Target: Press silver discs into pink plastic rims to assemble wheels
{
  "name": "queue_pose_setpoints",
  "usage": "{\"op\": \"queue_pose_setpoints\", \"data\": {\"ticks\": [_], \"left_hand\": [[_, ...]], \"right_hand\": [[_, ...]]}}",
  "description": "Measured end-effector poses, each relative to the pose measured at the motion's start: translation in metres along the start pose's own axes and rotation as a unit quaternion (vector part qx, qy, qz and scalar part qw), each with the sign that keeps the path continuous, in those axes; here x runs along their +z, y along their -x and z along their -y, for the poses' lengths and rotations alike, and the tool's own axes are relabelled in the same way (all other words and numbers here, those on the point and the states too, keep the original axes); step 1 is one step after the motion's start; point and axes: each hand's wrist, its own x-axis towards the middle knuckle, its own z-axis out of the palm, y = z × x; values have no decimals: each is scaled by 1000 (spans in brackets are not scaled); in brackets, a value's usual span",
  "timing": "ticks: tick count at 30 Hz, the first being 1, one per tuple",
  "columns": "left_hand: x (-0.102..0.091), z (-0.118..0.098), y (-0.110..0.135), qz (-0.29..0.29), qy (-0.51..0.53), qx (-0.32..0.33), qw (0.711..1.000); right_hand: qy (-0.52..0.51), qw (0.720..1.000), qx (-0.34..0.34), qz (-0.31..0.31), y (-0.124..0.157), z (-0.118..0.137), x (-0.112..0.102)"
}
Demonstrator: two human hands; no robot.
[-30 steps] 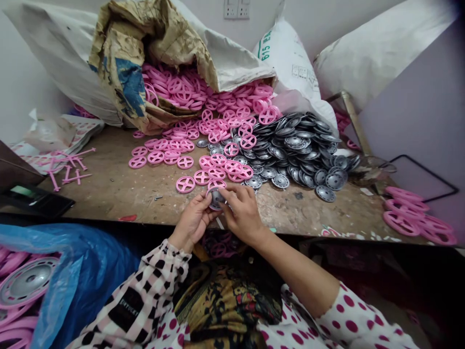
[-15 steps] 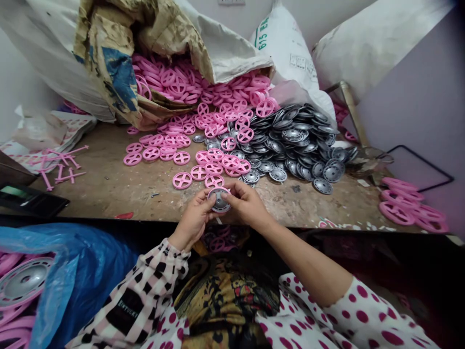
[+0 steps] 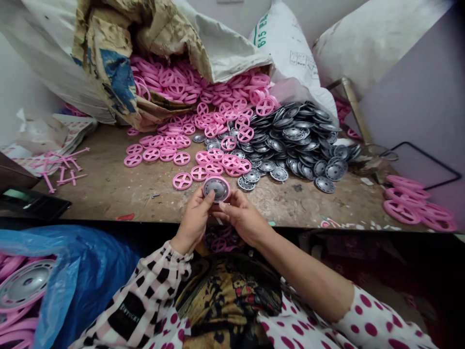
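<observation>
Both my hands close around one toy wheel point(image 3: 217, 186), a grey hubcap disc seated in a pink rim, held near the table's front edge. My left hand point(image 3: 196, 213) grips its left side, thumb lying on the grey face. At the lower right edge, my right hand point(image 3: 241, 213) holds the same wheel with bent fingers; some fingertips are hidden behind it. Just beyond lie loose pink spoked rims point(image 3: 182, 181). To their right rises a heap of grey hubcap discs point(image 3: 290, 140).
A torn sack point(image 3: 109, 63) spills pink rims across the table point(image 3: 109, 189). Pink axle-like pieces point(image 3: 65, 169) lie at left beside a dark device point(image 3: 34, 201). A blue bag point(image 3: 90, 271) holds wheels at lower left. Larger pink rings point(image 3: 417, 201) sit at right.
The wheel has tipped up and moved slightly away from me, showing more of its grey face. My right thumb has slid off the face to the lower edge.
</observation>
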Motion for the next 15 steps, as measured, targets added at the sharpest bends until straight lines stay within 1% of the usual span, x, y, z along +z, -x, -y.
{"op": "queue_pose_setpoints", "data": {"ticks": [2, 4, 6, 8, 10, 11, 13, 15], "left_hand": [[-4, -4, 0, 23, -14, -19, 999], [-6, -8, 1, 50, -41, -26, 998], [-7, -11, 2, 64, -80, -12, 995], [-7, -12, 3, 60, -132, 20, 989], [-7, -10, 4, 48, -186, 53, 980], [-8, -9, 4, 46, -205, 62, 976], [-10, -7, 4, 50, -220, 60, 972], [-14, -7, 3, 67, -217, 32, 973]], "right_hand": [[116, 992, -51, -29, 0, 3, -6], [221, 967, -118, -44, -4, 12, -13], [282, 947, -151, -8, -10, 22, -17], [310, 936, -159, 46, -13, 31, -18], [311, 934, -163, 69, -14, 32, -14], [305, 936, -165, 63, -13, 30, -13], [299, 939, -166, 30, -9, 23, -11], [310, 937, -163, 0, -5, 15, -12]]}}
